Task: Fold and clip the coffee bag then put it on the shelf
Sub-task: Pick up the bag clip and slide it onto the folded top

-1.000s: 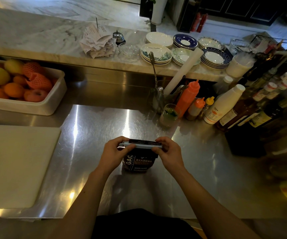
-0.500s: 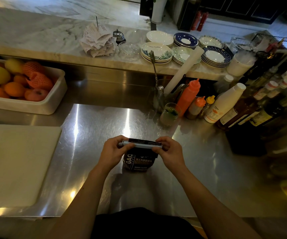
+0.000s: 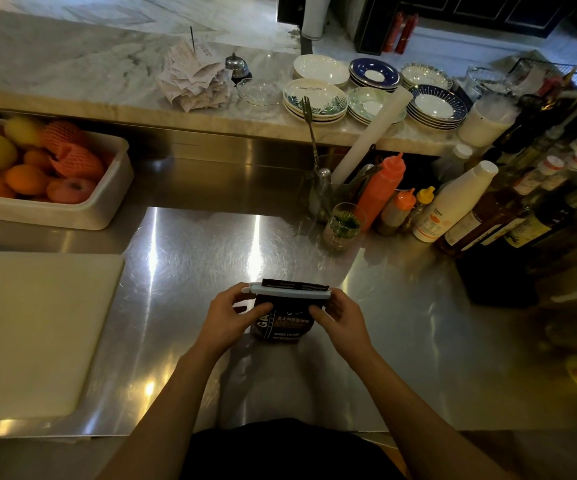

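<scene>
dark coffee bag (image 3: 283,325) upright, white clip (image 3: 289,292) lying crosswise on top.

Dim room. Stainless steel counter (image 3: 211,258) streaked with light glare. White cutting board (image 3: 27,327) at left, fruit tub (image 3: 107,202) behind it. Raised marble ledge (image 3: 72,74) beyond, stacked plates (image 3: 316,98) and receipts (image 3: 193,77) on top. Bottles (image 3: 453,202) crowding right.
</scene>
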Demonstrator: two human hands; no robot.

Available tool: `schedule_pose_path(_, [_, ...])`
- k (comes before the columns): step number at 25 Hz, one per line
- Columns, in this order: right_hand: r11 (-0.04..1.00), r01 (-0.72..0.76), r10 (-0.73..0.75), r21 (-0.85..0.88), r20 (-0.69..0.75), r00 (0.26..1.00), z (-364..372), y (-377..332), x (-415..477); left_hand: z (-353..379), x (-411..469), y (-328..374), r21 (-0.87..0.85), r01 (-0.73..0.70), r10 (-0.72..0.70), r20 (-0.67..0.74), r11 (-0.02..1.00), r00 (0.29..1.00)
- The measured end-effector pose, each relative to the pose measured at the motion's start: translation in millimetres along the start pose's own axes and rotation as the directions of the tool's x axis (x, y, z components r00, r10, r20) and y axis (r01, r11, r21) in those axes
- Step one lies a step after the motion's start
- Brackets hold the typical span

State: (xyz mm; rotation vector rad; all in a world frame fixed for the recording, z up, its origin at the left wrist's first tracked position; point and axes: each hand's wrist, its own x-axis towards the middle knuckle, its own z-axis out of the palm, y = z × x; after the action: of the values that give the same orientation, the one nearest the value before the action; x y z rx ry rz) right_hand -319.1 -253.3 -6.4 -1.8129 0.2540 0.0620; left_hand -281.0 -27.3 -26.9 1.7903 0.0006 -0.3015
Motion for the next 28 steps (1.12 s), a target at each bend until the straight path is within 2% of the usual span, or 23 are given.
schedule_pose_path(10, [0.976, -0.214, 0.215, -0.032, 0.042, 0.976, 5, 20, -8, -11, -11, -31, 0.002, 0.133, -0.133, 0.061, 0.991, 0.989])
schedule_pose_path(25, [0.978, -0.206, 0.207, -0.030, 0.058, 0.977, 14, 25, 7, -1, 0, -28, -0.009, 0.175, -0.174, 0.074, 0.985, 0.982])
schedule_pose_path(28, [0.986, -0.168, 0.168, -0.006, 0.077, 0.983, 22, 20, 14, 7, 6, -22, -0.040, 0.141, -0.137, 0.096, 0.989, 0.986])
